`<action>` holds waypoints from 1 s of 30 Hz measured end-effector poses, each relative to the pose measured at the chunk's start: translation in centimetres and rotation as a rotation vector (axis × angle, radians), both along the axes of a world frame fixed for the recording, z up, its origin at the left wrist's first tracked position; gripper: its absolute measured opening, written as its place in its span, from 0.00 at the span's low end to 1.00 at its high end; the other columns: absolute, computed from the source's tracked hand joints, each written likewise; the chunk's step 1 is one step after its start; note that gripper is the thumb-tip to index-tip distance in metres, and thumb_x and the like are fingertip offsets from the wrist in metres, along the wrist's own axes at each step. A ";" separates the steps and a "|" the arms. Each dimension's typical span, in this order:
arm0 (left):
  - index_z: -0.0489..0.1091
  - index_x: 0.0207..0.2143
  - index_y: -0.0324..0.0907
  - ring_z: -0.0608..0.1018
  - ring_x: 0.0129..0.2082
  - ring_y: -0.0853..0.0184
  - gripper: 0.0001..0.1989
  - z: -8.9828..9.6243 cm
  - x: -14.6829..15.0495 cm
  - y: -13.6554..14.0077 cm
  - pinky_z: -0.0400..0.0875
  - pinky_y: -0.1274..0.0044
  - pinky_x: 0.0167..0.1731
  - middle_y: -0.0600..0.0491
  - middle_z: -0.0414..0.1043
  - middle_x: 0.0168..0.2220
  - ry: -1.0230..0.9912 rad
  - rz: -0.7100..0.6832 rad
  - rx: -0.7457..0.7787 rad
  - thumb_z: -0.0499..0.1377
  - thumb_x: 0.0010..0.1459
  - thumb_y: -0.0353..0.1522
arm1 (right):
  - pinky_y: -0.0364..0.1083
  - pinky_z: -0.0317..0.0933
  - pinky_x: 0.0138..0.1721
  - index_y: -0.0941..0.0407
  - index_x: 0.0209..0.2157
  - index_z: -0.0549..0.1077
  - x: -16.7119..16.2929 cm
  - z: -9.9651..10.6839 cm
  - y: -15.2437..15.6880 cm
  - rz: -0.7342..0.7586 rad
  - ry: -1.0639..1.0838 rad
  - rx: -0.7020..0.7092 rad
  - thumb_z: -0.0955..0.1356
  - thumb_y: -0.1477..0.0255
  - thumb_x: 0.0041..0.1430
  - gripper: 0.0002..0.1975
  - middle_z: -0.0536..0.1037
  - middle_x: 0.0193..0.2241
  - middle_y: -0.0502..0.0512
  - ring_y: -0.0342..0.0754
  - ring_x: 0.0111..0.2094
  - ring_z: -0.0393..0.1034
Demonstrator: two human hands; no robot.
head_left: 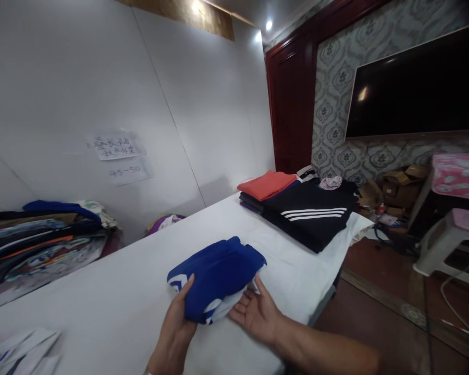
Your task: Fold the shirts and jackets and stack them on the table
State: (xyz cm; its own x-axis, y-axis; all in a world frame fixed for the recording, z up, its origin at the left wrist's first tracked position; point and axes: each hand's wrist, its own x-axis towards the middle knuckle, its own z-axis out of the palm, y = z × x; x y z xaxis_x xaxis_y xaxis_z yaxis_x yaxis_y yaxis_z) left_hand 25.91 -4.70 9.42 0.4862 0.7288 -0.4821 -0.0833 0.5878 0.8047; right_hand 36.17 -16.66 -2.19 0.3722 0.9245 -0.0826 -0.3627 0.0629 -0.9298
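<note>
A folded blue garment [222, 271] with white patches and trim is held just above or against the white-covered table [133, 312]; I cannot tell whether it touches. My left hand [180, 315] grips its near left side, thumb on top and the other fingers hidden underneath. At the near right edge is my right hand [258, 315], palm turned up, thumb apart from the loosely curled fingers. Its fingertips lie by the garment's white part [229, 306], and nothing is clearly gripped there.
At the table's far end lie black clothing with white stripes [316, 213] and a folded coral garment [268, 185] on a stack. Piled clothes [50, 234] sit beyond the left edge. White fabric [27, 351] lies near left. A plastic stool [449, 245] stands right.
</note>
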 end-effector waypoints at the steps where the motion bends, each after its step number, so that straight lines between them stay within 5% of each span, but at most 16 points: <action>1: 0.68 0.50 0.47 0.81 0.37 0.63 0.19 0.0 -0.3 -0.1 0.78 0.72 0.30 0.58 0.79 0.33 0.003 0.022 0.000 0.61 0.54 0.35 | 0.51 0.62 0.48 0.39 0.39 0.69 0.1 0.2 0.1 -0.084 0.179 0.028 0.43 0.37 0.49 0.37 0.78 0.42 0.35 0.47 0.58 0.61; 4: 0.70 0.50 0.50 0.81 0.35 0.61 0.20 -0.8 -1.6 -0.2 0.78 0.71 0.27 0.58 0.79 0.32 0.074 0.054 -0.021 0.60 0.53 0.32 | 0.50 0.65 0.45 0.41 0.33 0.72 0.7 0.6 -0.5 -0.152 0.529 0.107 0.53 0.40 0.52 0.27 0.80 0.35 0.33 0.47 0.54 0.66; 9: 0.65 0.52 0.66 0.80 0.39 0.56 0.29 -4.2 -4.3 -1.1 0.78 0.65 0.25 0.64 0.79 0.36 0.146 -0.040 0.044 0.64 0.46 0.40 | 0.54 0.66 0.44 0.43 0.37 0.74 2.2 0.6 -1.3 -0.051 0.606 0.112 0.58 0.43 0.54 0.24 0.81 0.35 0.38 0.51 0.50 0.70; 13: 0.61 0.54 0.66 0.79 0.44 0.58 0.31 -7.0 -5.9 -2.1 0.78 0.65 0.35 0.64 0.78 0.39 0.111 -0.074 0.080 0.64 0.47 0.41 | 0.53 0.68 0.44 0.51 0.35 0.75 2.2 0.6 -1.4 -0.197 0.587 0.036 0.70 0.60 0.51 0.12 0.81 0.30 0.45 0.52 0.42 0.75; 16: 0.60 0.57 0.56 0.79 0.44 0.60 0.32 -8.3 -6.7 -2.3 0.75 0.67 0.43 0.60 0.78 0.42 0.088 -0.060 0.082 0.64 0.48 0.34 | 0.51 0.69 0.43 0.56 0.41 0.74 1.7 1.0 -2.1 -0.269 0.494 -0.005 0.74 0.72 0.44 0.19 0.82 0.32 0.52 0.52 0.39 0.76; 21: 0.62 0.54 0.45 0.78 0.45 0.60 0.32 -8.7 -8.4 -2.1 0.73 0.69 0.46 0.51 0.75 0.48 0.114 -0.053 0.127 0.66 0.46 0.31 | 0.50 0.70 0.41 0.51 0.54 0.65 2.9 1.4 -5.1 -0.292 0.361 -0.083 0.74 0.71 0.46 0.32 0.79 0.43 0.54 0.51 0.41 0.75; 27: 0.67 0.49 0.40 0.79 0.30 0.60 0.32 -7.3 -11.1 0.1 0.74 0.71 0.27 0.46 0.77 0.37 0.390 -0.300 0.248 0.64 0.46 0.49 | 0.57 0.57 0.58 0.46 0.58 0.62 6.7 1.0 -7.0 -0.505 -0.197 -0.137 0.73 0.63 0.48 0.35 0.62 0.61 0.55 0.55 0.60 0.57; 30: 0.68 0.46 0.37 0.77 0.25 0.63 0.33 -7.2 -11.9 3.0 0.72 0.73 0.23 0.44 0.76 0.37 0.631 -0.245 0.456 0.55 0.50 0.55 | 0.58 0.51 0.60 0.49 0.59 0.61 8.2 1.6 -5.5 -0.459 -0.523 -0.120 0.70 0.60 0.52 0.33 0.62 0.61 0.57 0.55 0.62 0.54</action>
State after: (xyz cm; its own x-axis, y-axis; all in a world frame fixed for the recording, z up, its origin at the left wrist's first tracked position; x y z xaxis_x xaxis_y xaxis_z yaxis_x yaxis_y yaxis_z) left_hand 14.00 -1.74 2.19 0.3933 0.8279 -0.3999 0.5537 0.1340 0.8219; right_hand 44.39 -22.16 -0.64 0.7408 0.6605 0.1220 0.1719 -0.0109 -0.9851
